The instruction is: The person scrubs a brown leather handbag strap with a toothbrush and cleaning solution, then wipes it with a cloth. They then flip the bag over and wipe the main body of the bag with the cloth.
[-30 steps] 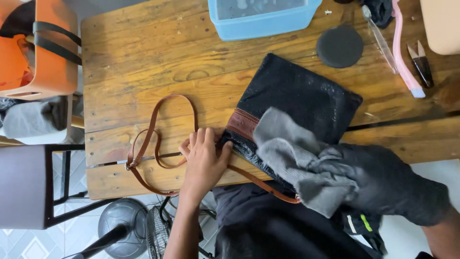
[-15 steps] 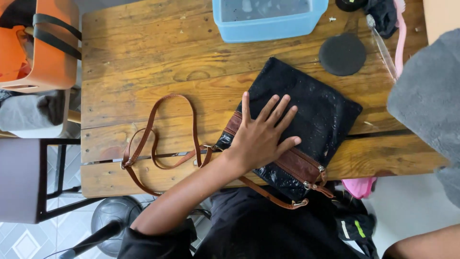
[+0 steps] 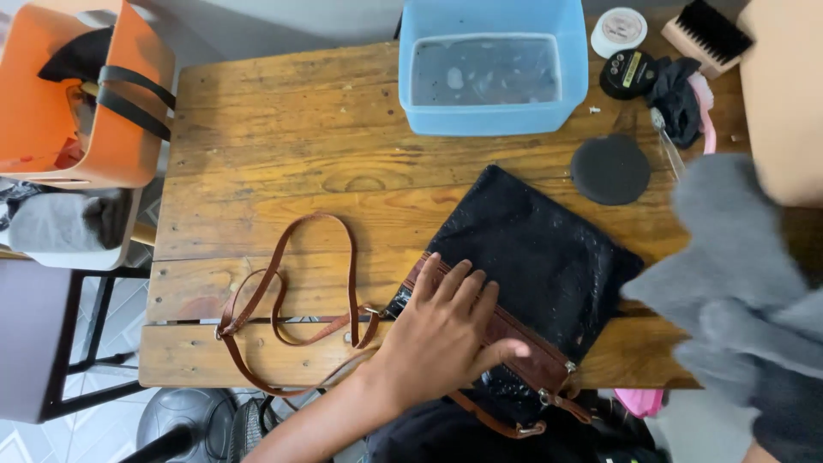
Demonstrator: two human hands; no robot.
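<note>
Here, near edge of the table (image 3: 257, 171): left hand (image 3: 441, 339) lies flat, fingers spread, palm down on the brown leather top band of a black textured bag (image 3: 536, 257). It grips nothing; it presses the bag down. The bag lies at an angle toward the near right corner, and its zip end and a loop of strap hang off the near edge. The brown shoulder strap (image 3: 291, 300) coils loose on the wood left of the hand, one bend also over the near edge.

Right side: a grey cloth (image 3: 737, 291) fills the near right of the view, blurred, well clear of the bag surface. The right hand itself is hidden under it; whether it is clenched or loose cannot be told.

Middle: a round dark sponge pad (image 3: 610, 169) lies just beyond the bag's far corner, apart from it.

Far edge: a blue plastic tub (image 3: 493, 111) holding cloudy water, then a small white-lidded jar (image 3: 619, 32), a black tin (image 3: 627, 73), a dark rag (image 3: 677, 94) and a bristle brush (image 3: 707, 30) at the far right corner. An orange tote (image 3: 77, 103) stands off the far left corner.

Risks, as judged: the overhanging end could let the bag slide off if the palm lifts; the dangling strap could snag and drag it; a wide sweep of the cloth could knock the tub and slop water onto the leather.
</note>
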